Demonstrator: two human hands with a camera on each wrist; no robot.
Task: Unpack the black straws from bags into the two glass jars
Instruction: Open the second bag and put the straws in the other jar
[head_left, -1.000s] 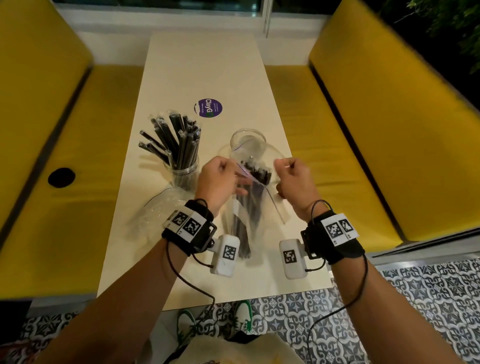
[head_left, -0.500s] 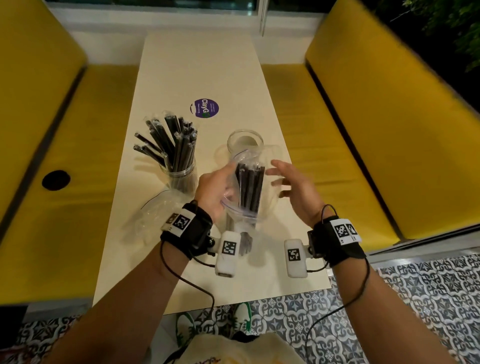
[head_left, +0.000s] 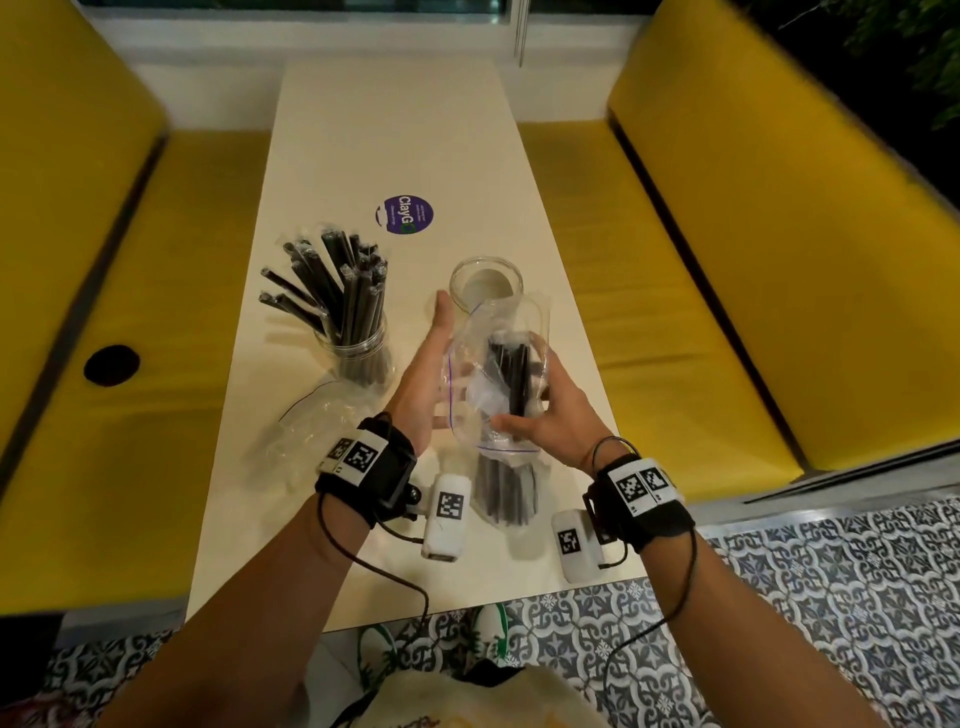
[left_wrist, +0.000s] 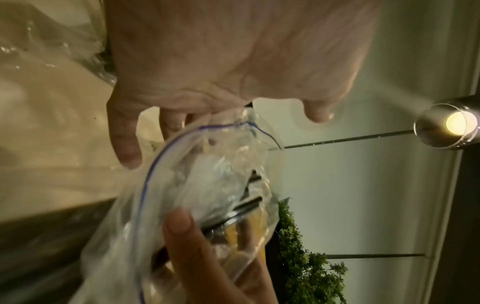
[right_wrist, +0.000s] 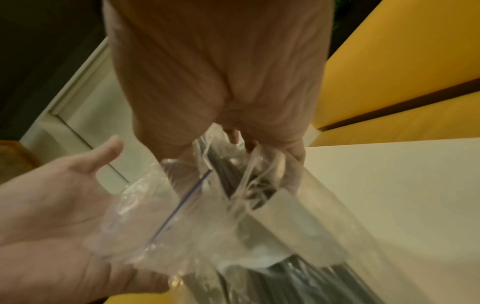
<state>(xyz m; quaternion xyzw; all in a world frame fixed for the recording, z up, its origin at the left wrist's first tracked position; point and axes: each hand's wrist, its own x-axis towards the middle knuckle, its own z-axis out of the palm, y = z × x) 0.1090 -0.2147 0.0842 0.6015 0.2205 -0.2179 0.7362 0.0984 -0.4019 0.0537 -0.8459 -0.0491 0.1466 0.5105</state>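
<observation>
A clear zip bag (head_left: 470, 400) of black straws (head_left: 511, 379) is held upright over the table's near end. My right hand (head_left: 545, 415) grips the straw bundle through the plastic, with the thumb across the front. My left hand (head_left: 434, 358) lies open and flat against the bag's left side. In the right wrist view the bag (right_wrist: 182, 216) rests on that open palm (right_wrist: 59, 201). Just beyond the bag stands an empty glass jar (head_left: 485, 283). A second jar (head_left: 361, 358) to the left is packed with black straws (head_left: 337, 286).
An empty crumpled bag (head_left: 311, 431) lies on the white table (head_left: 395, 130) next to the filled jar. A purple sticker (head_left: 404, 215) is stuck mid-table. Yellow benches (head_left: 727, 260) flank both long sides. Patterned floor tiles lie below the near edge.
Both hands gripped the bag's mouth, then my right hand let go and now grips the straw bundle. My left hand has opened flat. The bag rose and shifted toward the empty jar.
</observation>
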